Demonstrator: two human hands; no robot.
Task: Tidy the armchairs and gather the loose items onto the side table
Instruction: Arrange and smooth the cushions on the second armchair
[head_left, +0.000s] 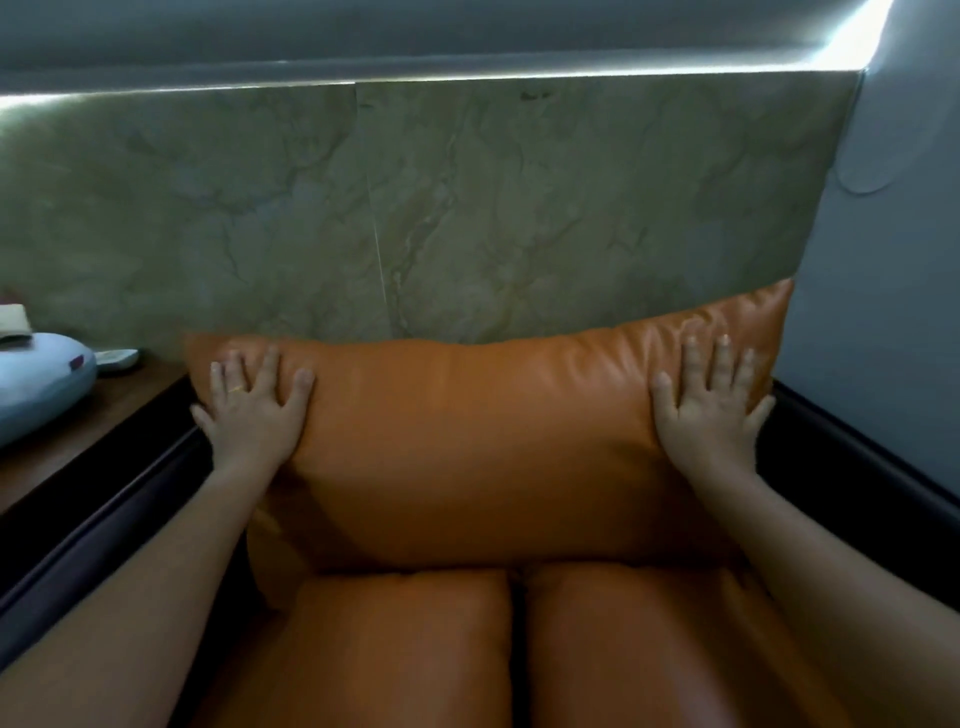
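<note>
Veined (greenish) marble wall panel (467, 208) — light strip (571, 74) above; grey wall (883, 322) right.

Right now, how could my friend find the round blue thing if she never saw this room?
Start at the orange armchair and look left to the wooden side table beside it. The blue thing lies there, at the picture's left edge. It is the only big, smooth, pale blue lump; the flat white item behind it is much smaller.
</note>
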